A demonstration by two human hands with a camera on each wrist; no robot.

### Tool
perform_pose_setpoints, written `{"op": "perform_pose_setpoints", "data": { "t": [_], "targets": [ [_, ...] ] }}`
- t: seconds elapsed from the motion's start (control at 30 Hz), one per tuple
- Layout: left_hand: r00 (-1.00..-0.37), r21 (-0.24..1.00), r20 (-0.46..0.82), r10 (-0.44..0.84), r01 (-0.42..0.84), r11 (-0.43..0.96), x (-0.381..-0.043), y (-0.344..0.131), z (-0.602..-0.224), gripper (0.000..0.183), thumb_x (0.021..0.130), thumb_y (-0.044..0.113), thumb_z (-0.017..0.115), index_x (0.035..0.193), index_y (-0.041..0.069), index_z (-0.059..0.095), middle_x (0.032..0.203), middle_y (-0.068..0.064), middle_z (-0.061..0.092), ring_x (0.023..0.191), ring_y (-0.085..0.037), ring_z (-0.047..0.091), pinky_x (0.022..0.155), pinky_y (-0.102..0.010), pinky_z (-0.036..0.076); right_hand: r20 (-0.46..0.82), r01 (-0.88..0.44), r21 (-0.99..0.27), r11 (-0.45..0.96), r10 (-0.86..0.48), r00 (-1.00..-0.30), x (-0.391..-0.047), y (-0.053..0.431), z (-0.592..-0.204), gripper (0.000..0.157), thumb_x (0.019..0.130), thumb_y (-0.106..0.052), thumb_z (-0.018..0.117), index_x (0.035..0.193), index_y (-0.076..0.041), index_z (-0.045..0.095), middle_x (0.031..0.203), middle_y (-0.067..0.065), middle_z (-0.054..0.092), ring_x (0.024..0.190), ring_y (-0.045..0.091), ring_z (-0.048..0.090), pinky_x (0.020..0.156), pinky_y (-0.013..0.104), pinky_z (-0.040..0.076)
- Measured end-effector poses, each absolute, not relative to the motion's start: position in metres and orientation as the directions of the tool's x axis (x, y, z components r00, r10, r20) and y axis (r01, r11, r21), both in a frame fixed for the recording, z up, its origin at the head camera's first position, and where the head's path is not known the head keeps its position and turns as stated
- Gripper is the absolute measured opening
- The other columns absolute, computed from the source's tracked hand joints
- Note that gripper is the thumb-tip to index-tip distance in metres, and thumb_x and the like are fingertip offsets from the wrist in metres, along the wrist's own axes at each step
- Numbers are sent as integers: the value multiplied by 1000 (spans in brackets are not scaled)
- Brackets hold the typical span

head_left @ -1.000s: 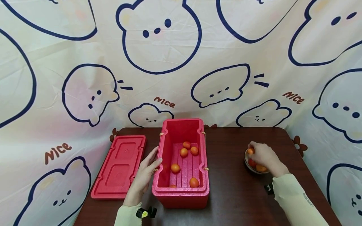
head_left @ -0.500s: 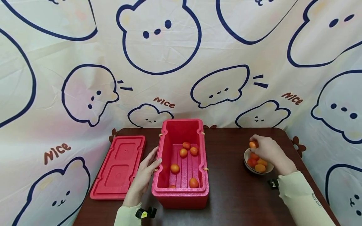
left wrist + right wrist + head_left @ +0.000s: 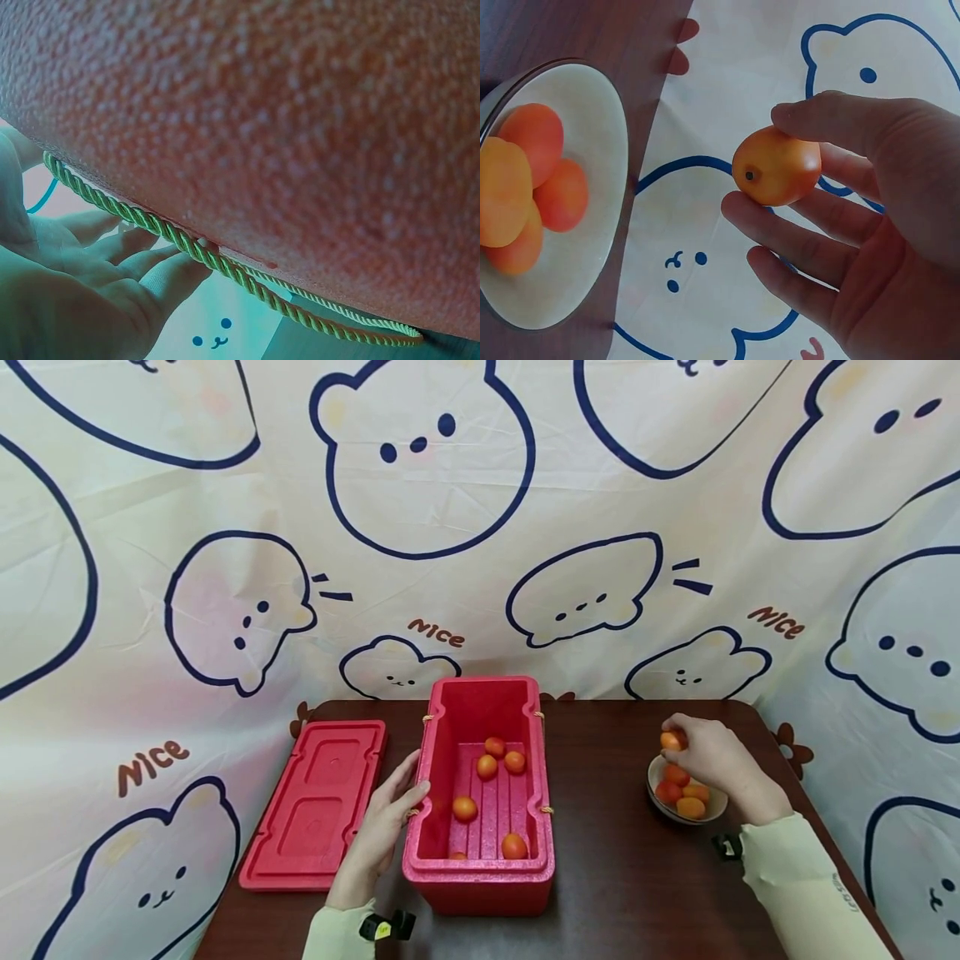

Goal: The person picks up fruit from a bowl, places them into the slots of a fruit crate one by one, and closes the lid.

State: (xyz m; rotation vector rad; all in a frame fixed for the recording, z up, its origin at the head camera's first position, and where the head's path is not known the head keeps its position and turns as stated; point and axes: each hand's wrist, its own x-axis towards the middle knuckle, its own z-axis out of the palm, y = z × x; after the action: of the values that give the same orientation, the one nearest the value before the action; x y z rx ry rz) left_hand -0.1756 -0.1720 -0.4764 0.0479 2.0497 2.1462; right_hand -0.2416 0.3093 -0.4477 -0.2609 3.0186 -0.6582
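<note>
My right hand (image 3: 716,760) pinches a small orange fruit (image 3: 780,165) between thumb and fingers, just above a white bowl (image 3: 600,225) at the right of the table. In the right wrist view the fruit shows a dark dot on its skin. Several red and orange fruits (image 3: 561,195) lie in the bowl. At the left wall of a deep red box (image 3: 480,887), my left hand (image 3: 381,827) rests with its fingers along the outside and its thumb at the rim. Several orange fruits (image 3: 465,808) lie spread over the box floor.
A red lid (image 3: 318,810) lies flat on the dark brown table (image 3: 600,860), left of the box. Twisted cord loops (image 3: 150,221) hang on the box's sides. A cloth printed with bears (image 3: 420,593) stands behind the table and on both sides.
My right hand has lifted the small orange fruit up from the bowl, and in the last half second it barely moves. The left hand and box keep their place.
</note>
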Motion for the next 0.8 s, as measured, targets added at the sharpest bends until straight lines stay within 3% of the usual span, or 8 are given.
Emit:
{"op": "perform_pose_setpoints", "data": {
  "t": [0.2, 0.8],
  "targets": [
    [-984, 994, -100, 148, -106, -35, -176, -172, -476, 67, 98, 22, 62, 158, 18, 33, 160, -13, 34, 136, -39, 45, 95, -48, 54, 26, -193, -418, 888, -201, -979, -241, 306, -443, 30, 93, -16, 71, 119, -4, 63, 101, 13, 66, 75, 22, 59, 74, 43, 56],
    [-984, 993, -112, 141, -117, -24, -175, -172, -476, 68, 97, 23, 63, 158, 19, 33, 160, -12, 35, 136, -38, 46, 93, -47, 56, 22, -247, -463, 851, -267, -963, -251, 281, -423, 29, 91, -22, 75, 117, -11, 66, 100, 7, 68, 83, 23, 58, 79, 44, 55]
  ]
}}
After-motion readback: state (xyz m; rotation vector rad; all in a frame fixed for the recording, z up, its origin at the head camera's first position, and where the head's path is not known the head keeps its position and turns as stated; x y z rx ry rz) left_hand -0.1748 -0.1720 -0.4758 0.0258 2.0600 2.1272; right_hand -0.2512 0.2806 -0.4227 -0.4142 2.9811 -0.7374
